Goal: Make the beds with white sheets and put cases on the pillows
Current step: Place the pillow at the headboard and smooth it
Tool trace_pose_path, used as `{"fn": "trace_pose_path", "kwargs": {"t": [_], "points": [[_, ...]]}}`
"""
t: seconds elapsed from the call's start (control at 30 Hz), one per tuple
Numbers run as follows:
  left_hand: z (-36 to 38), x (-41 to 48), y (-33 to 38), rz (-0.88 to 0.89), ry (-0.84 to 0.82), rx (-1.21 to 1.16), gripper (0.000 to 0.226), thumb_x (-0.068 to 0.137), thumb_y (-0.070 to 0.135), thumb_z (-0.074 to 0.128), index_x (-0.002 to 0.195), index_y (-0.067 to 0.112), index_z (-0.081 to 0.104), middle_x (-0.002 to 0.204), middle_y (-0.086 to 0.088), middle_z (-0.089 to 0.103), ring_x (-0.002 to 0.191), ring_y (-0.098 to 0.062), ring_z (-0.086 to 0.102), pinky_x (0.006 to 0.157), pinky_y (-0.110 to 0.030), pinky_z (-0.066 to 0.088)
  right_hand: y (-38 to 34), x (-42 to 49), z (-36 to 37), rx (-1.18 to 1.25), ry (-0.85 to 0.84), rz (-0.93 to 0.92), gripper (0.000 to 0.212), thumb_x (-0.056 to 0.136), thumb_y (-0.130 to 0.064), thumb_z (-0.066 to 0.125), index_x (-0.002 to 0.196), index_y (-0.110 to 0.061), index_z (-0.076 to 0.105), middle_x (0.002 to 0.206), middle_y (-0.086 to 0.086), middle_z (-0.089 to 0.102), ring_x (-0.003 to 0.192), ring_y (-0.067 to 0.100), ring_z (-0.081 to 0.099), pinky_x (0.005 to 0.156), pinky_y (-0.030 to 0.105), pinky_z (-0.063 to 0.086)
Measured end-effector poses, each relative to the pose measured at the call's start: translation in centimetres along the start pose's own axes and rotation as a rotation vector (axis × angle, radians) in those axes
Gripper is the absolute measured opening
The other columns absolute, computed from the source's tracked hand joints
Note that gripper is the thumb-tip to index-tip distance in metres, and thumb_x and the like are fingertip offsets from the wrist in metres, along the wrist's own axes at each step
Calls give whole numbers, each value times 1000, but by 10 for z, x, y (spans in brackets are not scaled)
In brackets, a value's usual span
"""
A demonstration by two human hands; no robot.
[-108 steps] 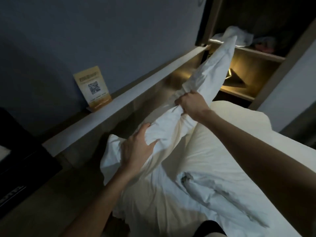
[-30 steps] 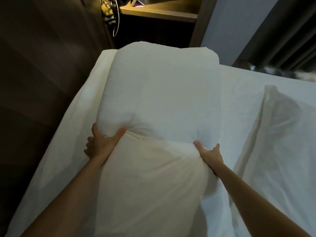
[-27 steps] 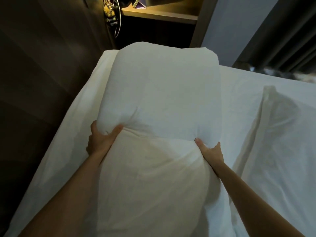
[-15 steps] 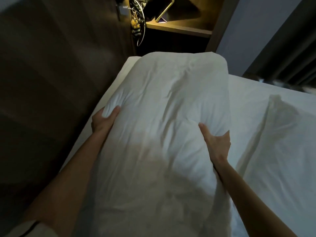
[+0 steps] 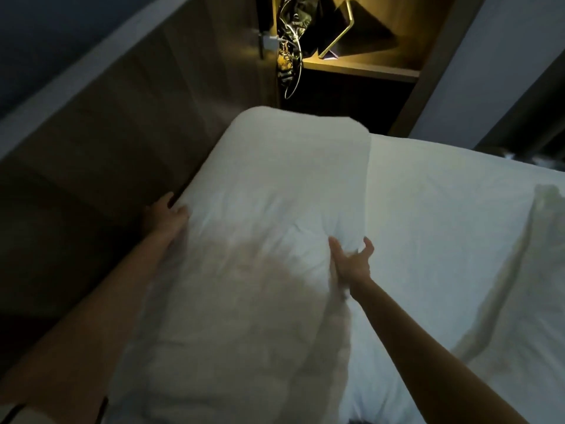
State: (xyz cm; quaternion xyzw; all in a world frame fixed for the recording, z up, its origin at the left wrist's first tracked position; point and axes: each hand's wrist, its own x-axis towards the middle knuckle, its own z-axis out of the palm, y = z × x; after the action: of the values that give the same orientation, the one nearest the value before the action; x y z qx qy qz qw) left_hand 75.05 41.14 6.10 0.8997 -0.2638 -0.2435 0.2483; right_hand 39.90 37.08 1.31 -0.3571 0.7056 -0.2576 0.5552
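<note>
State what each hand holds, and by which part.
The pillow: left hand grips its left edge, right hand its right edge, both about midway along.

pillow (image 5: pixel 284 191) on bed (image 5: pixel 443 215); headboard (image 5: pixel 128 123) left
</note>
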Motion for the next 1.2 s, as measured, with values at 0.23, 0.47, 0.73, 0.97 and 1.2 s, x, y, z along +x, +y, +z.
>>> {"fn": "trace_pose_path", "kwargs": {"t": [0.23,0.47,0.73,0.97,1.2], "points": [[59,-71,-38,137,-248,393,66,93,61,38,147,52,2,161,-3,-12,146,-37,-3,112,-61,9,8,-16,21,-615,150,-512,82,91,-13,55,150,-45,7,159,14,8,141,43,19,103,57,36],[84,-108,-45,292,-103,440,55,98,56,25,148,50,1,160,7,-14,146,-32,-15,111,-64,-4,-20,-18,58,-1084,-148,-937,50,103,-33,30,150,-42,15,162,2,-1,148,31,-7,114,64,1],[148,-112,-70,467,125,538,69,88,66,25,151,42,12,162,-1,3,145,-43,-10,105,-74,-4,13,44,79,-1291,-12,-790,59,93,-68,10,142,-54,-19,154,-9,-34,138,35,-35,103,75,-7],[150,-134,-93,509,121,535,67,90,60,31,151,37,20,162,-2,9,145,-44,-2,105,-74,-3,33,24,72,-1275,-31,-730,78,84,-81,14,143,-47,-25,152,-9,-38,138,38,-33,101,74,-10],[125,-190,-125,524,-64,569,68,84,57,36,148,36,31,160,-3,18,145,-44,8,108,-71,-2,89,-45,46,-1333,-198,-592,80,88,-74,18,145,-41,-26,151,-3,-39,140,31,-33,111,63,-12]]}}
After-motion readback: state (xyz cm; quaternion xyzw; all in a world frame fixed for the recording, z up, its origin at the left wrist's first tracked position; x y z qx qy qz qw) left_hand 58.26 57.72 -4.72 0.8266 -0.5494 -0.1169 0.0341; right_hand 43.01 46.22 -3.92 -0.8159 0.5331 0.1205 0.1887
